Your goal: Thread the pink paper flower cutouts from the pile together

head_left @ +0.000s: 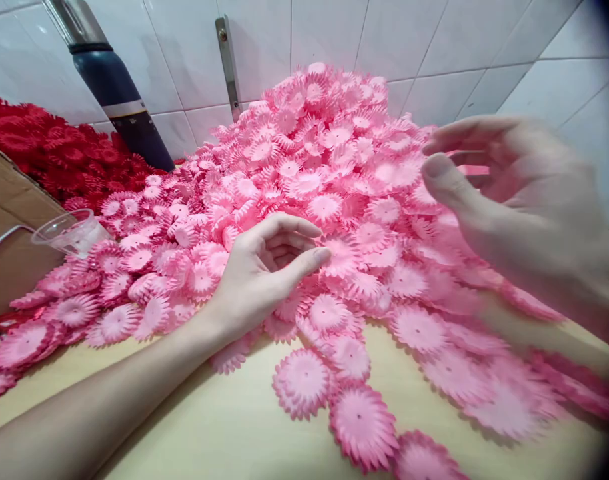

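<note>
Nearest, loose pink paper flowers (363,423) lie flat on the bare pale desk (234,427). The left forearm reaches in from the near left, and the left hand (264,270) rests on the near edge of the big pink flower pile (324,167). Its grip is half open, thumb and forefinger curled toward each other with a gap between them, the thumb tip touching a flower; nothing is pinched. The right hand (514,193) hovers blurred above the right side of the pile, palm turned left, fingers loosely spread and thumb out, its grip open and empty.

At the left a clear plastic cup (69,232) lies beside a brown cardboard box (9,227). Farther back are a heap of red flowers (59,153) and a dark blue bottle (119,100) leaning on the white tiled wall (434,33); its label is too small to read.
</note>
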### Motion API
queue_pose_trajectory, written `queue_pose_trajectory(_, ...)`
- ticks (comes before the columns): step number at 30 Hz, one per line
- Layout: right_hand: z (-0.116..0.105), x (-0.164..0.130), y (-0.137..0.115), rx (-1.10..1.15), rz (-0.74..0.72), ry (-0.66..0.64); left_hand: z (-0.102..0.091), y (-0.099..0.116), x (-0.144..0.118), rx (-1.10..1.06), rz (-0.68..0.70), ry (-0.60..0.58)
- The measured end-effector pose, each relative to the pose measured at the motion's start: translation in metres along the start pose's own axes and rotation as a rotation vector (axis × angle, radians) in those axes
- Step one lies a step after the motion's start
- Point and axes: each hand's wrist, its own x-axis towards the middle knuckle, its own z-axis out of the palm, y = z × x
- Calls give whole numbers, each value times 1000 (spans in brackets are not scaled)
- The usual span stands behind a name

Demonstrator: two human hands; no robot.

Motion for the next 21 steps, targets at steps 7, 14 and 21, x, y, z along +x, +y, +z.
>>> queue_pose_trajectory(7, 7, -27, -18, 287, -230, -401, 4, 3, -2, -69, -8, -80)
queue_pose_trajectory(14, 7, -29, -15, 312, -243, -365, 5, 5, -2, -71, -37, -110)
queue_pose_trajectory(21, 7, -35, -17, 240, -242, -354, 4, 2, -4, -23, -23, -145)
